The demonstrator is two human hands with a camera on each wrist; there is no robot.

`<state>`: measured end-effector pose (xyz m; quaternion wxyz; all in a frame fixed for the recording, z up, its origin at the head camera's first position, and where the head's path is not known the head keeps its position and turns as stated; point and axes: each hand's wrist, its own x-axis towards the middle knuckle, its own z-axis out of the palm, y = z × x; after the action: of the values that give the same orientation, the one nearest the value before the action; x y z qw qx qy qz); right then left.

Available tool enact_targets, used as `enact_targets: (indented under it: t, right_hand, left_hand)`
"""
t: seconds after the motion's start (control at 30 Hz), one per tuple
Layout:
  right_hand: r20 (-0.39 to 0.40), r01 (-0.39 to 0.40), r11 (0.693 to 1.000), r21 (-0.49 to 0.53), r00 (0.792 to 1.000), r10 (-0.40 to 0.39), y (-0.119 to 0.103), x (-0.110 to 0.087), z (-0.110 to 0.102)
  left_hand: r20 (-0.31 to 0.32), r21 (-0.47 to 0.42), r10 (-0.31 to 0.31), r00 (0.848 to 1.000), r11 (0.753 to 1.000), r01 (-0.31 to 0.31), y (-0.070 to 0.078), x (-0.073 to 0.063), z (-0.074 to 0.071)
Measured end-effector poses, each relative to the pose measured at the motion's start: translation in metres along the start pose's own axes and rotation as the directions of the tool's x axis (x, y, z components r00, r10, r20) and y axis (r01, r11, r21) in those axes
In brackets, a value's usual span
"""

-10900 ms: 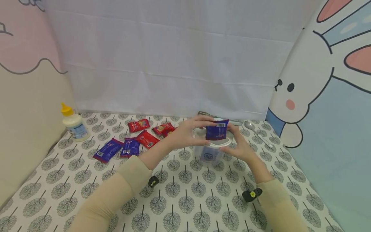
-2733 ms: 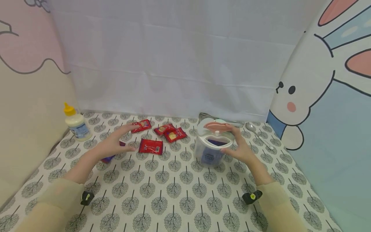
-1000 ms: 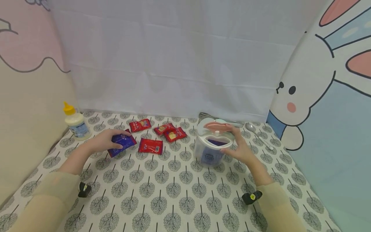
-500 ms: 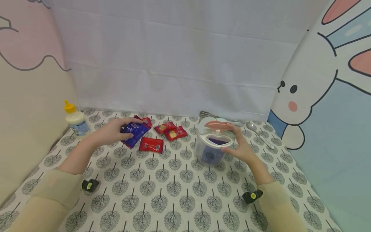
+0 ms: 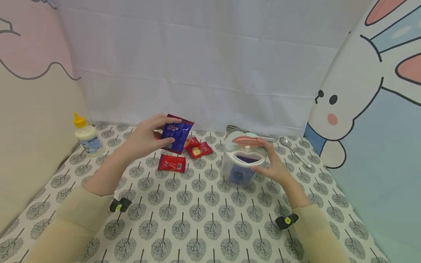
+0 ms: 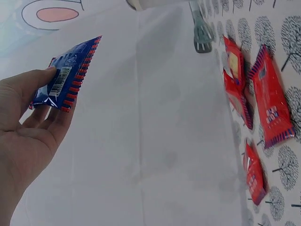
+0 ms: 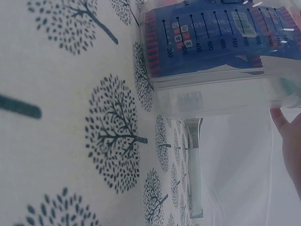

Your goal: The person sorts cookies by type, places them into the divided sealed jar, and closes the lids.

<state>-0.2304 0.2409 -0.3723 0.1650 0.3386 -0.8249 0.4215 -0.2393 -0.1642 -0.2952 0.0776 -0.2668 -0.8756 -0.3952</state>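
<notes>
My left hand (image 5: 148,135) pinches a blue snack packet (image 5: 178,134) with red edges between thumb and fingers. It is raised above the left part of the table, and its barcode shows in the left wrist view. Further right stands a clear plastic storage canister (image 5: 237,177), its pink-and-white flap (image 5: 245,141) tipped up from the heart-shaped opening. My right hand (image 5: 277,168) grips the canister's top, thumb by the rim and fingers at the flap. Through the clear wall, the right wrist view shows a blue packet (image 7: 221,33) inside.
A red packet (image 5: 171,163) lies in front of the left hand. More red packets (image 5: 201,150) lie behind it, partly hidden. A yellow-capped bottle (image 5: 88,137) stands at far left. Behind the canister are a whisk-like utensil (image 5: 236,128) and a spoon (image 5: 296,152), near the white backdrop (image 5: 197,65).
My left hand has taken the last loose blue packet off the table, lifted it and carried it right. Earlier, another blue packet went into the canister. The right hand stays on the canister.
</notes>
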Motion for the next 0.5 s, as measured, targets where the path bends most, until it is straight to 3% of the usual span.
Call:
enact_targets:
  t: [0.13,0.27,0.5]
  right_hand:
    - [0.000,-0.003,1.000,0.000,1.000,0.003,0.000,0.000,0.000]
    - [0.011,-0.010,1.000,0.000,1.000,0.010,-0.001,0.001,0.001]
    - [0.017,-0.027,1.000,0.007,1.000,0.027,-0.002,0.002,0.001]
  left_hand:
    - [-0.041,-0.106,0.068,0.997,0.992,-0.072,0.013,0.012,0.012]
    - [-0.070,-0.198,0.156,0.985,0.966,-0.167,0.021,0.026,0.029]
    - [-0.063,-0.294,0.211,0.975,0.930,-0.220,0.038,0.048,0.061]
